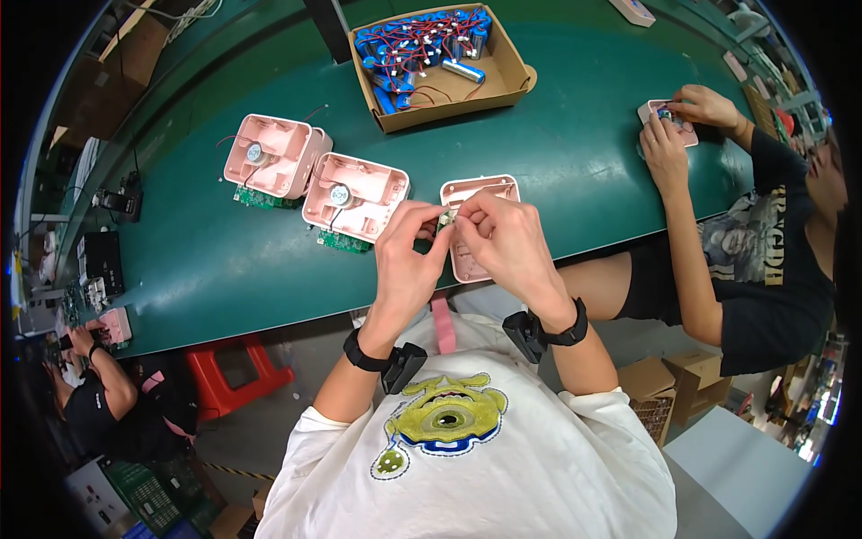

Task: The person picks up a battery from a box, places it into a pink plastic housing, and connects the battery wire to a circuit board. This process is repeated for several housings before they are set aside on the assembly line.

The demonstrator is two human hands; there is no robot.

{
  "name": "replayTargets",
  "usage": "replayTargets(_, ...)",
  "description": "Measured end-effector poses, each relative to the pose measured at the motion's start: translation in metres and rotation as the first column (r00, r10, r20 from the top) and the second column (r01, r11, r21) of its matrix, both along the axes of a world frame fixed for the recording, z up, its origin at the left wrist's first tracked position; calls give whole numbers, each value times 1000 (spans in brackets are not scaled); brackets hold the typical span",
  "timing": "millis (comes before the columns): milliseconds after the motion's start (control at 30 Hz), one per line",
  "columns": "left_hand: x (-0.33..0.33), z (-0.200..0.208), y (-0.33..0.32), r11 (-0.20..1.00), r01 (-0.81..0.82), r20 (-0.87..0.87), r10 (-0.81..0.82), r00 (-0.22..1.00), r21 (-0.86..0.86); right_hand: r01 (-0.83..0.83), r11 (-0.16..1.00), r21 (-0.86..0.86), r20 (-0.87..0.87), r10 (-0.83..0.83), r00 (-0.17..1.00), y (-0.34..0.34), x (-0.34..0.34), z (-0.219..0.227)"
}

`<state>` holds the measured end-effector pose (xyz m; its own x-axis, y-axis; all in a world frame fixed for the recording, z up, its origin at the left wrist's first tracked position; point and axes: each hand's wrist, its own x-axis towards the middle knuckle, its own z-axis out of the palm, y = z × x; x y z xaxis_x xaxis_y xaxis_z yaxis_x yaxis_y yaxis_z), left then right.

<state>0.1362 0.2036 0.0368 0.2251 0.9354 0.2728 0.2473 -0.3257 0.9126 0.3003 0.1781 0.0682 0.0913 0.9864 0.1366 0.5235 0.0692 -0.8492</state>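
A small pale part shows between the fingertips of both hands, too small to name exactly. My left hand pinches it from the left, thumb and fingers closed. My right hand meets it from the right, also closed in a pinch. Below them an open pink plastic housing lies near the table's front edge, its middle mostly hidden by my hands. Left of it stand two deeper pink housings, each with a round silver component inside, thin wires and a green circuit board beneath.
A cardboard box of blue cylindrical batteries with red wires stands at the back of the green table. On the right a co-worker's hands work on another pink housing. Another person sits far left near a red stool.
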Motion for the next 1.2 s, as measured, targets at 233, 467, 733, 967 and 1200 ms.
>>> replayTargets(233,-4,2,2,987,67,-51,-60,997,146,-19,994,112,109,7,994,-1,0,0)
replayTargets(467,-5,0,2,982,68,-73,-55,996,176,6,996,89,172,-22,985,1,-7,-2)
replayTargets(733,-1,-26,-1,988,-52,76,41,996,142,-152,962,225,373,59,926,56,36,48)
replayTargets(967,2,-33,1,989,-10,67,0,998,146,-243,969,37,478,196,856,190,73,22)
replayTargets(1200,1,-39,2,986,-26,83,13,996,166,-367,927,-74,323,370,871,213,62,23)
